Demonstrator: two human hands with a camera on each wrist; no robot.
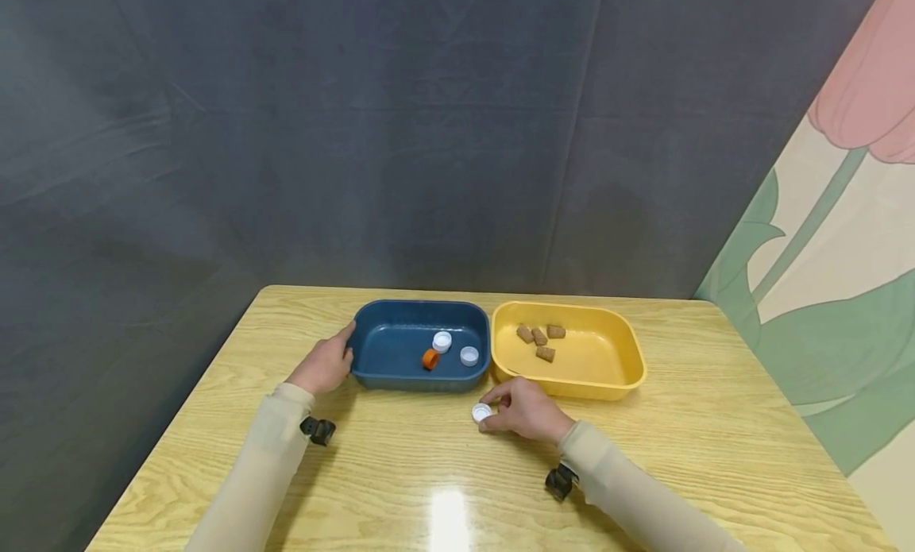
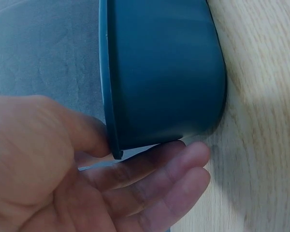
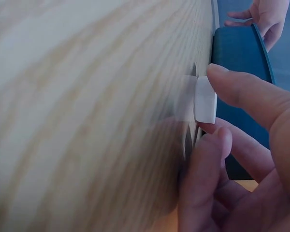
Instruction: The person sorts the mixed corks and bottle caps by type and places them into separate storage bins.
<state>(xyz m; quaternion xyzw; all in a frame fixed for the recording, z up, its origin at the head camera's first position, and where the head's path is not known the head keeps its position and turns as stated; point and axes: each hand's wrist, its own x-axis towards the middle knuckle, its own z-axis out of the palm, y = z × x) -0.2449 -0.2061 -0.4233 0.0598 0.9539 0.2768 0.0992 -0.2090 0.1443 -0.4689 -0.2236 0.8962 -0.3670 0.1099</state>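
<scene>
My left hand [image 1: 322, 367] holds the left end of a blue plastic bin [image 1: 418, 384]. In the left wrist view its thumb is at the rim and the other fingers lie under it along the outer wall. My right hand [image 1: 527, 411] has thumb and fingers around the edge of a white bottle cap [image 1: 481, 413], which sits on the wooden table in front of the gap between the two bins. The right wrist view shows this cap [image 3: 206, 100] edge-on, between thumb and a finger. Inside the blue bin lie white caps [image 1: 442, 341] and an orange cap [image 1: 430, 359].
A yellow bin [image 1: 579, 389] stands right beside the blue one, holding several cork pieces [image 1: 546, 353]. The wooden table [image 1: 386, 472] reaches back to a dark grey curtain [image 1: 429, 179]. A wall with a painted flower [image 1: 822, 298] is at the right.
</scene>
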